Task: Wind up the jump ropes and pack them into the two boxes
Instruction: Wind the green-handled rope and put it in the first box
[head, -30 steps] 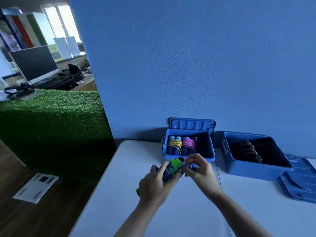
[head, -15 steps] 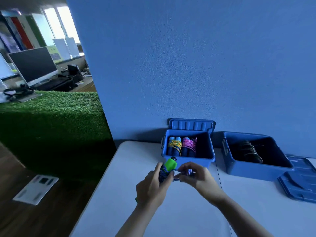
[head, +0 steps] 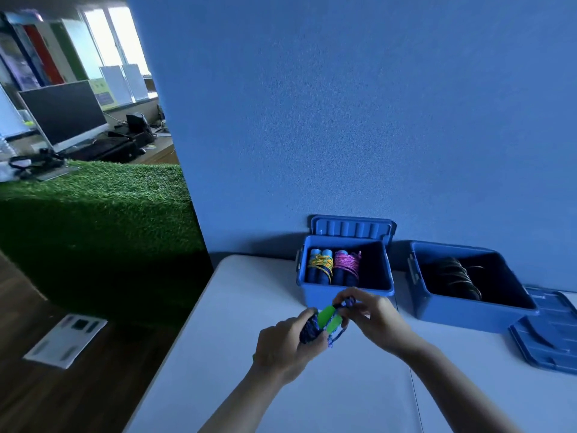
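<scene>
My left hand (head: 287, 342) grips a jump rope with green handles (head: 327, 320) and a dark blue cord wound round them, just above the white table. My right hand (head: 371, 317) pinches the loose end of that cord beside the handles. Behind the hands stands the left blue box (head: 307, 292), open, holding a yellow-wound rope (head: 320, 265) and a pink-wound rope (head: 346, 265). The right blue box (head: 452, 310) holds dark coiled ropes (head: 459, 276).
A loose blue lid (head: 549, 335) lies at the table's right. The left box's lid (head: 352, 228) leans against the blue wall. The white table (head: 234, 307) ends at the left, above a wooden floor with a paper sheet (head: 65, 339). An artificial-grass block (head: 93, 214) stands beyond.
The green handles have turned in my left hand as my right hand carried the cord end round them; both hands stayed in front of the left box.
</scene>
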Tool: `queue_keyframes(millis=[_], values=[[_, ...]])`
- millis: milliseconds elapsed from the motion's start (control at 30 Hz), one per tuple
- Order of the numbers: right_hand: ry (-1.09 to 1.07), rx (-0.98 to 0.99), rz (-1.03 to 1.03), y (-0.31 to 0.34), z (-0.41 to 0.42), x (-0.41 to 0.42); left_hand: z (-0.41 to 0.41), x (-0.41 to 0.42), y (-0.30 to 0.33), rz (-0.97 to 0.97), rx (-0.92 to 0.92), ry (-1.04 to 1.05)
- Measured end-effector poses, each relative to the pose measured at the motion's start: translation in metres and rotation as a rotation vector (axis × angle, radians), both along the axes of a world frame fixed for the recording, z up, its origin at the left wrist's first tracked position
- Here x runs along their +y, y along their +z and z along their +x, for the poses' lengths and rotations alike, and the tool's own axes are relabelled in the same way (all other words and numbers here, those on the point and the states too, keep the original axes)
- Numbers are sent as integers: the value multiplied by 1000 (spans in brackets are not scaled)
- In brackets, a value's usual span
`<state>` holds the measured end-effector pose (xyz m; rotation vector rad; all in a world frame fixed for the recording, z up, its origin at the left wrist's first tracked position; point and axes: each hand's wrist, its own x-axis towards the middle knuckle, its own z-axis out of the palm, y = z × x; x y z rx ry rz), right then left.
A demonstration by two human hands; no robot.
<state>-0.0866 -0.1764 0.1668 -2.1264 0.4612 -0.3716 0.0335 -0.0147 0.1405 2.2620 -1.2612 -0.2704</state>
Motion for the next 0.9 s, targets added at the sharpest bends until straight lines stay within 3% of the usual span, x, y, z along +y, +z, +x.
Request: queue_keyframes(millis=[167, 333, 533, 667, 900], values=[[113, 91, 112, 4, -2, -12, -3, 5, -5, -5, 6, -86], [199, -7, 304, 12, -1, -18, -4, 6, 0, -53, 6, -135], [218, -47, 392, 14, 0, -21, -7, 8, -4, -39, -5, -172], [226, -10, 276, 13, -1, -22, -6, 11, -2, -34, -1, -176], [223, 83, -145, 6, -7, -19, 2, 13, 8, 12, 12, -219]])
